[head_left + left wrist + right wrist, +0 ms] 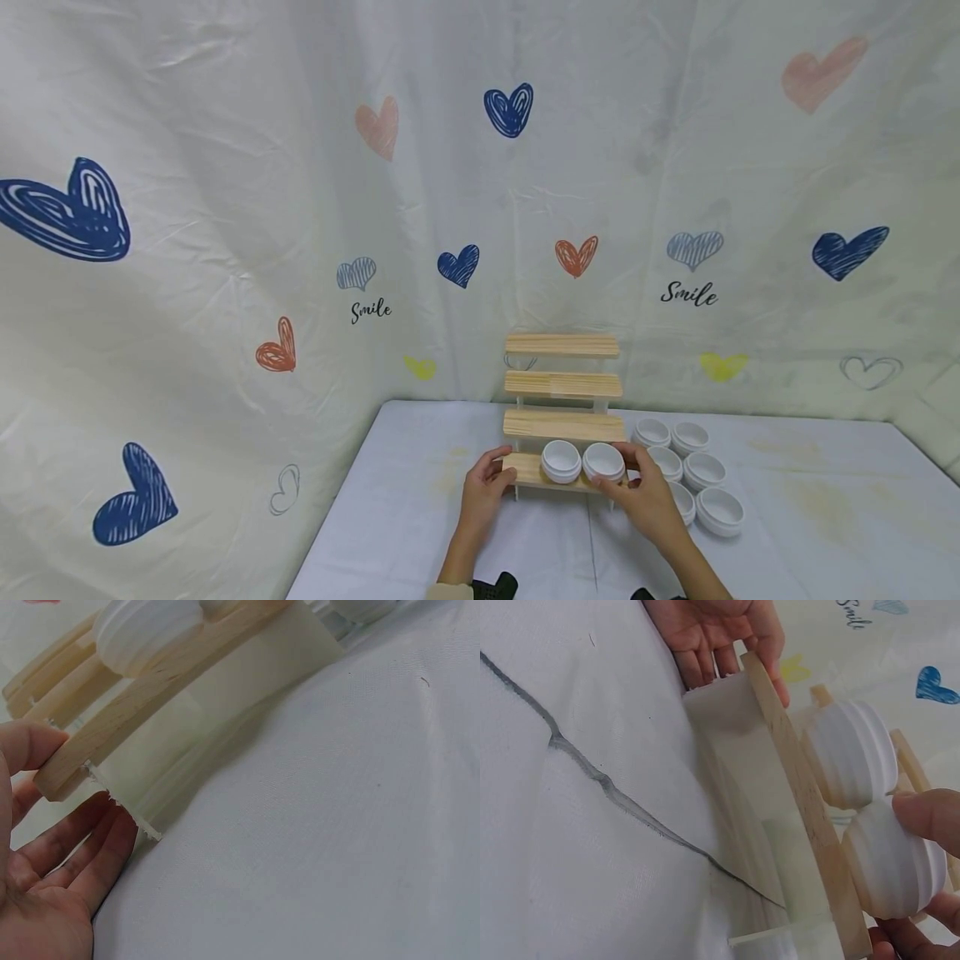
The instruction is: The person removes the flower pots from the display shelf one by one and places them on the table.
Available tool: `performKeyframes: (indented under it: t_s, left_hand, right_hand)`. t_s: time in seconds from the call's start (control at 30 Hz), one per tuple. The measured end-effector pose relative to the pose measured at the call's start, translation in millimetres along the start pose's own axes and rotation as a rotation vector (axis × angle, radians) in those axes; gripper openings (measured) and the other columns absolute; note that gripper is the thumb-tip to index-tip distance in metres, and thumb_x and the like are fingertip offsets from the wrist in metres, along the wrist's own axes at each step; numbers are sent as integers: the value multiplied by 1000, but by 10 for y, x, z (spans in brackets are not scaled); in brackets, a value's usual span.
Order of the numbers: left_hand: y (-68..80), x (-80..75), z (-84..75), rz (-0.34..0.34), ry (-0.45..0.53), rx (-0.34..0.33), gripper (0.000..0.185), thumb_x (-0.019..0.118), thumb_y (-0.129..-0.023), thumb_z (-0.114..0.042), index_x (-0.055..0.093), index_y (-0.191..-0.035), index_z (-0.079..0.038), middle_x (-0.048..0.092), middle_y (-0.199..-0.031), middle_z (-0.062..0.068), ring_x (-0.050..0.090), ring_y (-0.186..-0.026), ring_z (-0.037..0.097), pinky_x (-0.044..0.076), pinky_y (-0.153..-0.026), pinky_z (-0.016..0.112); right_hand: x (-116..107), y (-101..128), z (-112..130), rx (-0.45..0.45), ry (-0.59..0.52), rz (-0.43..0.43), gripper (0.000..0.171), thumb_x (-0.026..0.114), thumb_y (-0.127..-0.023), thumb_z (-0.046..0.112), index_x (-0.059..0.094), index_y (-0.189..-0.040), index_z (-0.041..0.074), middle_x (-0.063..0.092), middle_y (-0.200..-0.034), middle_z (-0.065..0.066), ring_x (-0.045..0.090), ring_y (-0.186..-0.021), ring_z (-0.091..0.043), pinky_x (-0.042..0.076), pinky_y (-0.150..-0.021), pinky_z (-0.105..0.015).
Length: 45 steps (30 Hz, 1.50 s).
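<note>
A tiered stand with light wooden boards [564,425] and pale supports stands on the table. My left hand [481,492] holds the left end of the lowest board [135,712], thumb and forefinger at the end and the other fingers beneath. On that board sit two small white ribbed bowls side by side. The left one, a white bowl [561,461], is untouched. My right hand [647,493] grips the other white bowl [896,859] at the board's right end, thumb on the near side and fingers behind and below.
Right of the stand, several more white bowls [705,472] are grouped in two columns on the white-covered table [817,517]. A pale curtain [600,167] printed with hearts hangs close behind the stand. The upper boards [562,345] step up toward it.
</note>
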<state>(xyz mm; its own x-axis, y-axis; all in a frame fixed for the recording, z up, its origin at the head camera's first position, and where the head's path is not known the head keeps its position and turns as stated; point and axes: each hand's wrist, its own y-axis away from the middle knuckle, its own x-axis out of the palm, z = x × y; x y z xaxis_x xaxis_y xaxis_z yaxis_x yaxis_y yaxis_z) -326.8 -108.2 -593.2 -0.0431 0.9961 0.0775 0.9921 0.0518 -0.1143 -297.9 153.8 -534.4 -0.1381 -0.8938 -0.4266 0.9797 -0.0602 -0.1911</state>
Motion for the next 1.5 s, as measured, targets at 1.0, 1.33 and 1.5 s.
performKeyframes:
  t_s: [1.0,1.33,1.5]
  left_hand:
    - [-4,-7,-29,4,-6,-9,39,70,-92,-9,66,-131,-9,71,-115,14,66,-94,12,57,-81,24]
    - [-11,-6,-27,7,-7,-10,39,70,-92,-9,66,-131,-9,71,-115,14,65,-94,12,56,-81,23]
    - [-2,-4,-30,5,-4,-12,39,70,-92,-9,66,-131,-8,71,-114,14,66,-94,13,57,-82,24]
  right_hand:
    - [-92,7,38,29,-45,-20,73,87,-82,24,50,-142,7,58,-138,-13,53,-104,3,49,-86,-14]
    - [-154,40,85,-14,-82,5,72,85,-84,23,48,-144,8,54,-139,-12,53,-106,1,51,-88,-16]
    - [-179,45,96,-23,-79,5,72,85,-84,23,49,-144,7,55,-139,-12,53,-105,3,50,-88,-13]
